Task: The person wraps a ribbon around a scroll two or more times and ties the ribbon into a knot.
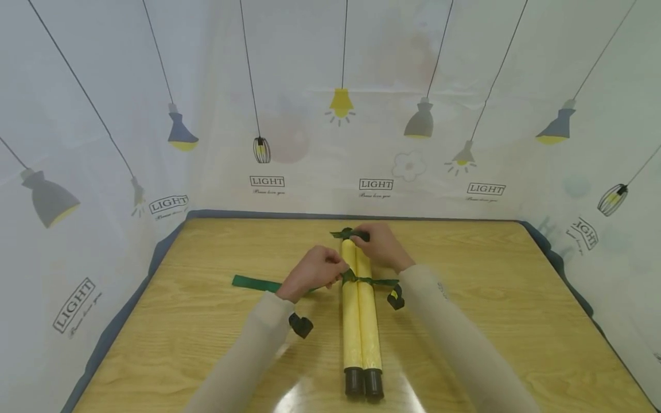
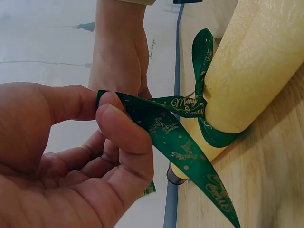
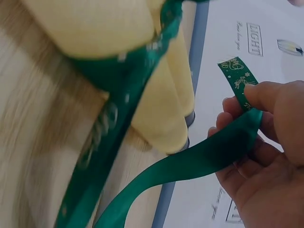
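Two yellow rolls [image 1: 353, 327] with dark end caps [image 1: 354, 381] lie side by side on the table, pointing away from me. A green ribbon [image 1: 364, 280] with gold lettering and figures runs around them and crosses itself at a twist on top. My left hand [image 1: 314, 267] is just left of that twist. In the left wrist view, its thumb and index finger pinch a folded length of the ribbon [image 2: 183, 142]. My right hand [image 1: 381, 245] is over the rolls' far end. Its thumb and fingers grip a ribbon tail [image 3: 240, 83], which curves down in the right wrist view.
One ribbon strip [image 1: 255, 283] stretches left across the wooden table [image 1: 217, 332]. A dark blue edging [image 1: 268, 214] borders the tabletop. White sheeting [image 1: 310, 51] printed with hanging lamps encloses the back and both sides.
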`<action>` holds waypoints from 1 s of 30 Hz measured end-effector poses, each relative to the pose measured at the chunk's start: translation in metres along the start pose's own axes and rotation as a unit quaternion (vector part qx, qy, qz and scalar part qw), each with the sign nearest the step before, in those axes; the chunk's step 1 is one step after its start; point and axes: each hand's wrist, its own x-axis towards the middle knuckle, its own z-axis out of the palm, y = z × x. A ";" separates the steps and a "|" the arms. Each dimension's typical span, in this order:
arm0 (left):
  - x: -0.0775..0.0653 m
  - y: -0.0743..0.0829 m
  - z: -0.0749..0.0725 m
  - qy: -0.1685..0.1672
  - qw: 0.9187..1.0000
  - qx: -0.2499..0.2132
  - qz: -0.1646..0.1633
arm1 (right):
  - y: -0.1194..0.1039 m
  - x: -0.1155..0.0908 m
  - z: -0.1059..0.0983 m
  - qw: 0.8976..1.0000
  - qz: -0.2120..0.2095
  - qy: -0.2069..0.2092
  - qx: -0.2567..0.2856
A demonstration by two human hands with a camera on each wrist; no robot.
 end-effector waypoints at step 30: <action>0.002 0.003 -0.009 -0.011 1.000 -0.022 -0.016 | -0.015 -0.030 -0.022 0.996 -0.062 -0.064 0.028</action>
